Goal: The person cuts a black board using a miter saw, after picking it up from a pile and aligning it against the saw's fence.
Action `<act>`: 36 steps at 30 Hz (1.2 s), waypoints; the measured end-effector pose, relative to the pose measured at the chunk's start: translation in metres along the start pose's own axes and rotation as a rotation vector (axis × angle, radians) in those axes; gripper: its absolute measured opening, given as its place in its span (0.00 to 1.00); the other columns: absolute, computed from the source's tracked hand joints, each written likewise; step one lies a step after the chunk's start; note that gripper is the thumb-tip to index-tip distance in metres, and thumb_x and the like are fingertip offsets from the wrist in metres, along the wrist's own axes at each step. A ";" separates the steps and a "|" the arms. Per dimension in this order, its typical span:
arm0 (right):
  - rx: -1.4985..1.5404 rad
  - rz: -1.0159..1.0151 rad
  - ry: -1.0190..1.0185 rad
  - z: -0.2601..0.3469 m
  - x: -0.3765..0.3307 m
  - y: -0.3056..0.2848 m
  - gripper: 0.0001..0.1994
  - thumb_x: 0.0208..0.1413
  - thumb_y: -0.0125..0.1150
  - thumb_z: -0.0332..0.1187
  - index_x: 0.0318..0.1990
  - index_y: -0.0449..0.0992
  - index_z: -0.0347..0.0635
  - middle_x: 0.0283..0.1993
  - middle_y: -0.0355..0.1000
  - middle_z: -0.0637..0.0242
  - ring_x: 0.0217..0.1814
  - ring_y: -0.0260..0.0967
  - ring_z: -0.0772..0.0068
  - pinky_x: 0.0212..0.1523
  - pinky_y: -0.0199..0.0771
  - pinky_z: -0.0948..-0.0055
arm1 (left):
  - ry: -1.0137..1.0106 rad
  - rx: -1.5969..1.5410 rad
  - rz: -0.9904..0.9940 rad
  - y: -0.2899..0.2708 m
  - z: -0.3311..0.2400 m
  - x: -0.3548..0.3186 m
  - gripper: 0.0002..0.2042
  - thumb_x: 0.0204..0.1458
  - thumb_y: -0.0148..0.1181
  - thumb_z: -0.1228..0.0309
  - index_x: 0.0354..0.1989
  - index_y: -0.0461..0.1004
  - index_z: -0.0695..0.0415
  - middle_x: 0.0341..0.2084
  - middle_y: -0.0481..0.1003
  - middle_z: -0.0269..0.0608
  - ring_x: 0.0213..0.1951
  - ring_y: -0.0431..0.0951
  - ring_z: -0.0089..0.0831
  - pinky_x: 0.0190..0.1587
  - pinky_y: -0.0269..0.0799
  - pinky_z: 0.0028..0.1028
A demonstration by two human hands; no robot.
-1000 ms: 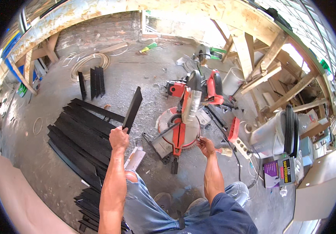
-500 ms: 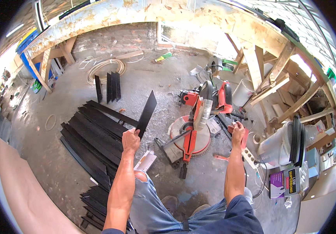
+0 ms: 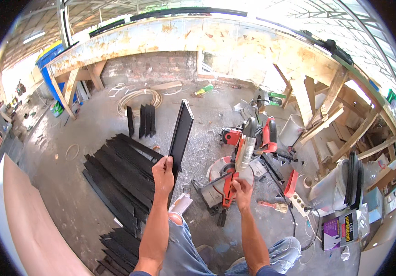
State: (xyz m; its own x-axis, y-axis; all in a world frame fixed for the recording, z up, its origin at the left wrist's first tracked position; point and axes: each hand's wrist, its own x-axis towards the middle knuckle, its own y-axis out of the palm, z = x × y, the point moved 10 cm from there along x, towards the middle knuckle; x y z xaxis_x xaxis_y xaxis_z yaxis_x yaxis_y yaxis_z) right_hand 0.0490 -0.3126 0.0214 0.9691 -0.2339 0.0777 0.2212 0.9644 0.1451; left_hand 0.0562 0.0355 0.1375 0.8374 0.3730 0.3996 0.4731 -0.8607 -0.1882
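Observation:
My left hand [image 3: 163,176] is closed around a black hollow profile [image 3: 182,133], held up with its far end cut at a slant and its pale open section showing. Over the red and grey miter saw [image 3: 230,177], my right hand [image 3: 241,187] has its fingers pinched together at the red arm of the turntable; whether something small sits between them cannot be made out. The saw's blade guard [image 3: 245,154] and red handle [image 3: 269,133] stand just beyond that hand. Left of my left arm lies a big stack of black profiles [image 3: 120,170] on the floor.
Several short black profiles [image 3: 146,120] lie near a coiled hose [image 3: 138,102]. Right of the saw are a red holder [image 3: 291,183], a paintbrush [image 3: 273,205], a power strip [image 3: 298,202] and a white bucket [image 3: 329,184]. A wooden bench [image 3: 207,39] runs across the back.
My right hand has moved left from beside the red holder to the saw's turntable. The profile in my left hand has turned, now showing its hollow end. The view has shifted slightly.

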 end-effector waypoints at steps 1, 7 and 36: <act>0.029 0.037 -0.077 0.039 0.005 0.018 0.09 0.60 0.60 0.30 0.41 0.76 0.32 0.32 0.75 0.67 0.28 0.70 0.79 0.29 0.70 0.79 | 0.012 -0.061 0.001 0.004 -0.011 -0.003 0.16 0.65 0.50 0.65 0.26 0.65 0.63 0.19 0.55 0.22 0.26 0.53 0.16 0.26 0.51 0.23; 0.058 0.274 -0.355 0.248 0.040 0.109 0.12 0.58 0.64 0.33 0.43 0.76 0.34 0.30 0.72 0.70 0.28 0.66 0.81 0.30 0.67 0.79 | 0.094 -0.251 0.081 0.009 -0.047 -0.015 0.18 0.65 0.50 0.63 0.23 0.62 0.59 0.19 0.54 0.21 0.26 0.51 0.14 0.26 0.46 0.22; 0.405 0.499 -0.224 0.255 0.042 0.177 0.09 0.58 0.48 0.30 0.25 0.69 0.42 0.22 0.66 0.68 0.19 0.60 0.78 0.21 0.60 0.76 | 0.112 -0.440 0.298 0.034 -0.032 -0.029 0.21 0.66 0.48 0.57 0.31 0.76 0.65 0.19 0.68 0.27 0.22 0.64 0.14 0.25 0.57 0.18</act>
State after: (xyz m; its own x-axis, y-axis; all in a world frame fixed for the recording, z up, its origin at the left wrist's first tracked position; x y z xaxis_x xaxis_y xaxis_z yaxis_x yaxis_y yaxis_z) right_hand 0.1015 -0.1836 0.3020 0.8888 0.1653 0.4274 -0.3475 0.8510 0.3936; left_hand 0.0391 -0.0154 0.1482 0.8719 0.0722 0.4844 0.0405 -0.9963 0.0757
